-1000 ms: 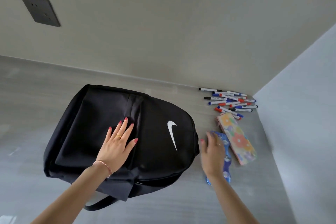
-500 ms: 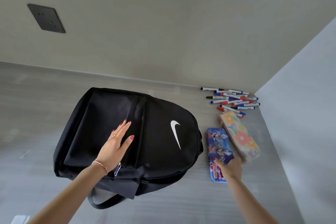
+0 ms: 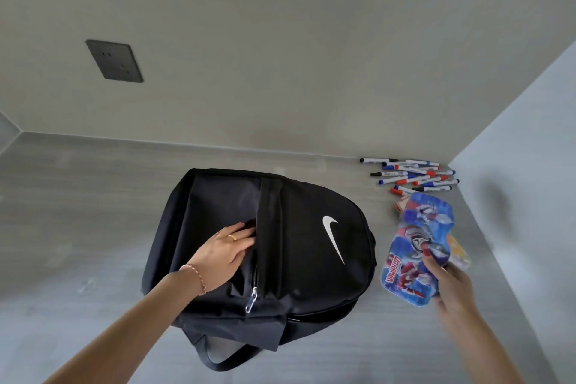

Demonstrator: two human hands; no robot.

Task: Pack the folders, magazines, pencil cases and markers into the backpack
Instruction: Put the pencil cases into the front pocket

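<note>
A black backpack (image 3: 299, 246) with a white swoosh lies flat on the grey floor. My left hand (image 3: 223, 254) has its fingertips tucked into the open front pocket, holding the flap apart; the zipper pull hangs just below. My right hand (image 3: 448, 282) grips the near end of a blue cartoon pencil case (image 3: 416, 246), lifted off the floor to the right of the bag. Under it a floral pencil case (image 3: 458, 254) shows only at its edges. Several markers (image 3: 411, 176) lie in a pile at the back right corner.
A beige wall with a dark socket plate (image 3: 113, 61) stands behind. A pale wall (image 3: 530, 196) closes the right side near the markers. The backpack's strap loop (image 3: 224, 355) sticks out toward me.
My right hand took hold of the blue pencil case and lifted it off the floor. My left hand slid its fingers into the front pocket opening. The view tilted down.
</note>
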